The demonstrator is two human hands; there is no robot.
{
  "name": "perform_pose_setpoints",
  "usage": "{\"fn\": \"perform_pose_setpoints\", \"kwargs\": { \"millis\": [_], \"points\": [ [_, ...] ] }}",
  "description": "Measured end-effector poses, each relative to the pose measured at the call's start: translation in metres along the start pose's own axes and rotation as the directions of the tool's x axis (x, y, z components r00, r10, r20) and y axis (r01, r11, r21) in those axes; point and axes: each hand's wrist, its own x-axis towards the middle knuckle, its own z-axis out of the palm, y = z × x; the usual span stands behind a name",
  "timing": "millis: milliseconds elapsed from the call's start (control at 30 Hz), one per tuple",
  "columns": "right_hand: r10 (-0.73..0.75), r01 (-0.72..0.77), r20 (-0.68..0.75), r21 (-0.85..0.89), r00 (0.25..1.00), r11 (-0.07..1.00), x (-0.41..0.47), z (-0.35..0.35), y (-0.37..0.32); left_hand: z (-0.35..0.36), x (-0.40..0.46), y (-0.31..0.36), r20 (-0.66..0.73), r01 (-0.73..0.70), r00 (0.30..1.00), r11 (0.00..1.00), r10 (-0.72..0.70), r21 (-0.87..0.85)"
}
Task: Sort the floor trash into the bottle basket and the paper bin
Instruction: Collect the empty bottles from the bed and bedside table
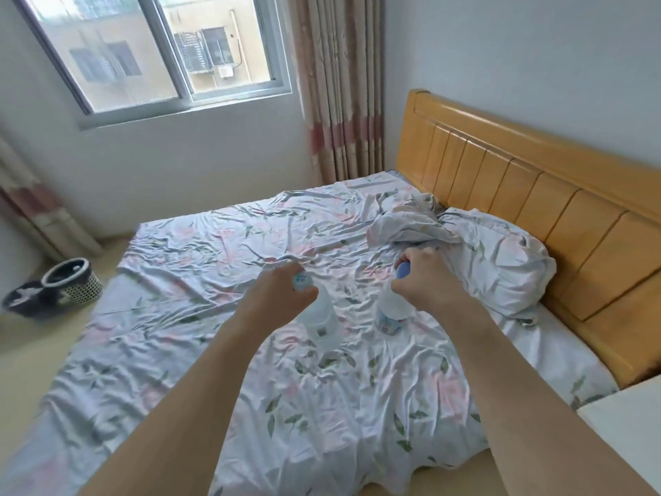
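Your left hand: fingers curled round the cap end of a clear plastic bottle, which hangs tilted over the bed. The bottle's body points down and away from you, with a small printed label showing near its base.

Your right hand: fingers wrapped round the neck of a second bottle, blue cap showing just at the thumb side. This bottle hangs roughly upright, with a blue and red label band near its bottom.

The two bottles: side by side, near each other but apart, both above the middle of the bed. You cannot tell whether either base touches the sheet.

Bed: floral sheet, heavily wrinkled; a crumpled pillow and bunched cloth lie at the wooden headboard on your right.

Floor, far left: a dark round basket with a patterned mesh wall, and just beside it a lower dark bin with something white inside. Both stand well apart from your hands.

Background: a window and a striped curtain.
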Motion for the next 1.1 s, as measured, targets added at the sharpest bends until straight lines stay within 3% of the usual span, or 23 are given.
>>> {"fn": "perform_pose_setpoints", "kwargs": {
  "millis": [333, 667, 1100],
  "points": [
    [-0.160, 0.161, 0.072, -0.009, 0.984, 0.987, 0.033, 0.100, -0.141, -0.070, 0.000, -0.142, -0.131, 0.118, 0.982, 0.981, -0.138, -0.152],
    [-0.338, 0.333, 0.195, 0.060, 0.921, 0.941, 0.072, 0.215, -0.291, -0.149, -0.017, -0.302, -0.285, 0.334, 0.878, 0.919, -0.384, -0.209],
    [-0.468, 0.462, 0.306, 0.097, 0.829, 0.882, -0.023, 0.401, -0.547, -0.303, -0.128, -0.552, -0.386, 0.431, 0.772, 0.862, -0.505, -0.268]
  ]
}}
